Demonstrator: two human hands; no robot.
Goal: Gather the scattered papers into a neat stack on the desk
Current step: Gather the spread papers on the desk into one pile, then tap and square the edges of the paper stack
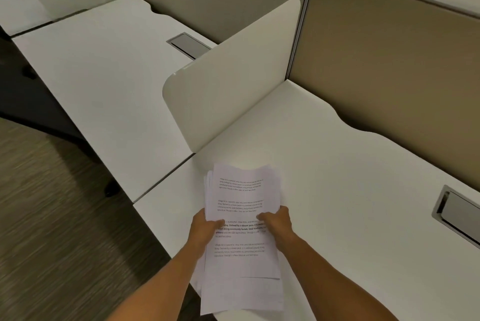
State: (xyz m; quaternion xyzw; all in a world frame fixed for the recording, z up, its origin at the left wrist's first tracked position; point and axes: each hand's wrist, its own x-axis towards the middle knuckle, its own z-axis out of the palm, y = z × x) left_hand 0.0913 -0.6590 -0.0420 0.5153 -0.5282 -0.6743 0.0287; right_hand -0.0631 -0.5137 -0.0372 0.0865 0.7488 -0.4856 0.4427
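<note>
A loose stack of white printed papers is held over the near left part of the white desk. Its sheets are slightly fanned, with uneven edges at the top and bottom. My left hand grips the stack's left edge, thumb on the top sheet. At the right edge, my right hand holds the stack the same way, thumb lying across the text. The lower end of the stack hangs past the desk's front edge. I cannot tell whether the far end touches the desk.
A cream divider panel stands between this desk and the neighbouring white desk. Tan partition walls close the back. A grey cable hatch sits at the right, another on the left desk. Carpet lies at the lower left.
</note>
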